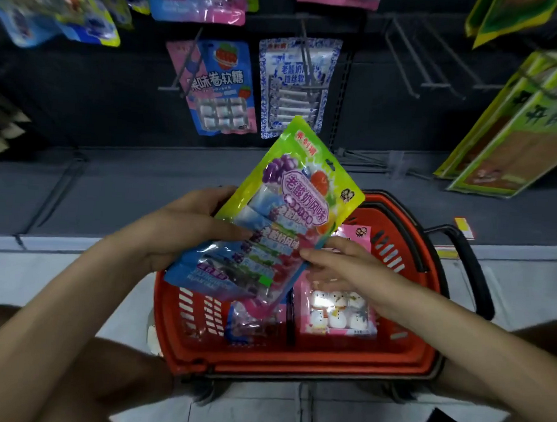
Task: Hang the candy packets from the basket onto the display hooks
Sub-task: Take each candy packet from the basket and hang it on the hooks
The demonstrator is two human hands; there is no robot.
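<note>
L hand (183, 227) - fingers curled round a bunch of candy packets (290, 205) over the red basket (293, 360). R hand (349, 268) fingers touch their edge - can't tell if pinching.

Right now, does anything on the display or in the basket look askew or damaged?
Only mildly: the hanging blue packet sits tilted beside the straighter white packet. Nothing looks spilled or torn.

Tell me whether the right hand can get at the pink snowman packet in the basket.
Probably yes. The right hand sits directly over the pink packet with fingers straight, and the basket is open on top. The left hand's packets are off to one side.
</note>
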